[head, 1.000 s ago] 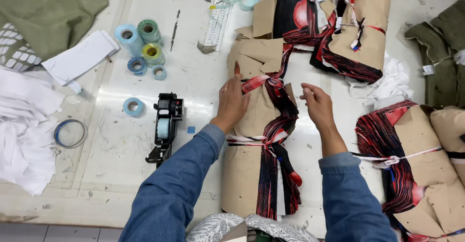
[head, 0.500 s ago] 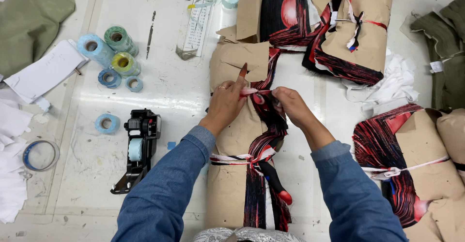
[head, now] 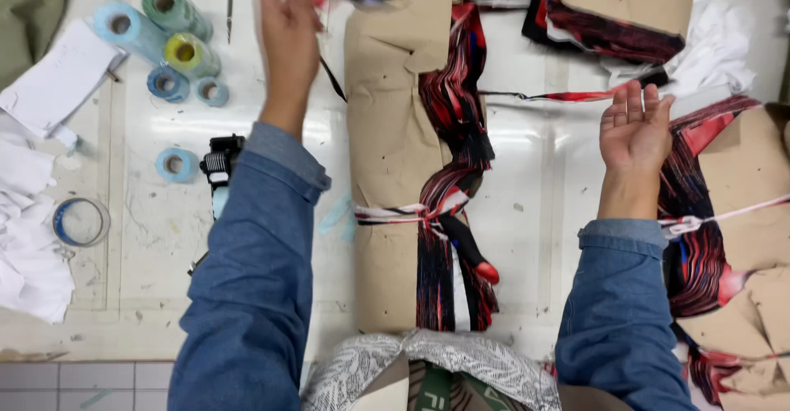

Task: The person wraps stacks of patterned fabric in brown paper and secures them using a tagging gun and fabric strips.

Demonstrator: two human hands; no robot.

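i see the brown paper bundle (head: pixel 393 156) in the middle of the frame, with its long side running from top to bottom. red and black cloth (head: pixel 451 131) sticks out along its right edge, and a tie (head: pixel 395 213) goes around it low down. my left hand (head: pixel 284 32) is up at the top left, just beside the bundle's top corner. its fingers look closed on a blurry strip there, but i cannot tell for sure. my right hand (head: pixel 634 127) is on the right of the frame, well apart from the bundle, open and flat with nothing in it. a thin string (head: pixel 568 96) runs from the cloth toward it. so my left hand is the nearer one.
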